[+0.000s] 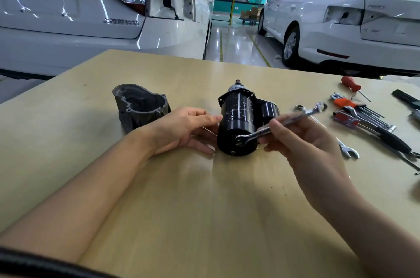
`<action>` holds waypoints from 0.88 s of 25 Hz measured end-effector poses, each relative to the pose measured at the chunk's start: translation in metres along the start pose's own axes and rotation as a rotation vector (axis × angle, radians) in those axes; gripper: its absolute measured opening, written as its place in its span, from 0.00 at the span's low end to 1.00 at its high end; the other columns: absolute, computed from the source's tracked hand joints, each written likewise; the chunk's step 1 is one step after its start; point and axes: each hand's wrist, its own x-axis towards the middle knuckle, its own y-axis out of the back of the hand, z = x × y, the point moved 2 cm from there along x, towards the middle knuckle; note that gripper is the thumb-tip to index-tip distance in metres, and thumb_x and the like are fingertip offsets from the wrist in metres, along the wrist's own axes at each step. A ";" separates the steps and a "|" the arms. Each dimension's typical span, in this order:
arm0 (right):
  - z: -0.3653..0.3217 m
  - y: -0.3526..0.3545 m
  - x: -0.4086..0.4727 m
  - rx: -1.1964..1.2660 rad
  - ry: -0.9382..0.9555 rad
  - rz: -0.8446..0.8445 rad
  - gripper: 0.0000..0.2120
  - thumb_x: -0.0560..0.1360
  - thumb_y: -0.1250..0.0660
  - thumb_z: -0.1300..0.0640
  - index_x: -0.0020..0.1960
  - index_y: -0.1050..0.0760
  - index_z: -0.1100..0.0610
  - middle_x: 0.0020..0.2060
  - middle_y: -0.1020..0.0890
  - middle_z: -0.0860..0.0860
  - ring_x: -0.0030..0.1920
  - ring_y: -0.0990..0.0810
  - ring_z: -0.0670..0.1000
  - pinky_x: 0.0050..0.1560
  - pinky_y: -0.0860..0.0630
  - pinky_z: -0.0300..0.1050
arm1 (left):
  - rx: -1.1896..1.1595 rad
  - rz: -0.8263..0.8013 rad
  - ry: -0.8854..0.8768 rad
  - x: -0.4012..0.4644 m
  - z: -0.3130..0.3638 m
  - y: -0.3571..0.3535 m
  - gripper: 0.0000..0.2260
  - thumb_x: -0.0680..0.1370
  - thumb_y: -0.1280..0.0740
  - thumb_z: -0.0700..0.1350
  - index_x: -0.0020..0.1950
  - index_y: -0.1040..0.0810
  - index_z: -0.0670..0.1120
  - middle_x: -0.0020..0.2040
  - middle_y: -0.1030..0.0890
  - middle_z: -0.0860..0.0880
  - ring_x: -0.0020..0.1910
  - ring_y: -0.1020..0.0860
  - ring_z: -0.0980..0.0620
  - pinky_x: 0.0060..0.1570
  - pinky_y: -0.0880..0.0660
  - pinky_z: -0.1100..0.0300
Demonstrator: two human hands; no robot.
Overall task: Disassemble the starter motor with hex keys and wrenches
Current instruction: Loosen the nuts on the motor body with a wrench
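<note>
The black starter motor (238,118) lies on its side in the middle of the wooden table (204,209), its shaft end pointing away from me. My left hand (184,130) rests against the motor's left side, with fingers and thumb reaching toward the body. My right hand (302,141) grips a silver combination wrench (279,124). The wrench's open jaw sits at the near end cap of the motor. A grey cast housing (141,107), taken off the motor, stands to the left.
Tools lie at the right of the table: a red-handled screwdriver (351,86), a set of hex keys in an orange holder (354,107), more wrenches (347,149) and a black-handled tool (391,139). Two white cars stand beyond the table's far edge.
</note>
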 end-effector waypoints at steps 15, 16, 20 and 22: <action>0.013 0.002 0.001 0.186 -0.154 0.138 0.10 0.74 0.37 0.71 0.36 0.27 0.61 0.32 0.18 0.58 0.34 0.16 0.57 0.36 0.20 0.44 | -0.011 0.100 -0.107 0.001 0.000 0.001 0.13 0.64 0.26 0.42 0.44 0.23 0.39 0.37 0.17 0.45 0.38 0.17 0.48 0.36 0.18 0.54; 0.013 0.002 0.000 0.187 -0.150 0.134 0.11 0.74 0.37 0.71 0.35 0.28 0.61 0.32 0.18 0.59 0.34 0.16 0.57 0.36 0.20 0.44 | -0.015 0.101 -0.105 0.001 0.000 0.001 0.13 0.64 0.26 0.42 0.44 0.23 0.39 0.37 0.17 0.45 0.37 0.17 0.48 0.36 0.18 0.54; 0.013 0.002 -0.001 0.187 -0.146 0.121 0.11 0.73 0.37 0.71 0.34 0.28 0.61 0.32 0.17 0.60 0.34 0.16 0.58 0.36 0.20 0.44 | -0.025 0.101 -0.094 0.001 0.000 0.001 0.14 0.64 0.26 0.42 0.45 0.23 0.38 0.38 0.17 0.44 0.37 0.17 0.47 0.36 0.18 0.55; 0.013 0.001 -0.001 0.196 -0.155 0.125 0.13 0.73 0.37 0.71 0.32 0.28 0.60 0.31 0.18 0.60 0.34 0.16 0.58 0.35 0.20 0.44 | -0.026 0.097 -0.089 0.001 0.000 0.001 0.15 0.64 0.27 0.42 0.46 0.23 0.38 0.38 0.17 0.44 0.37 0.17 0.46 0.35 0.18 0.55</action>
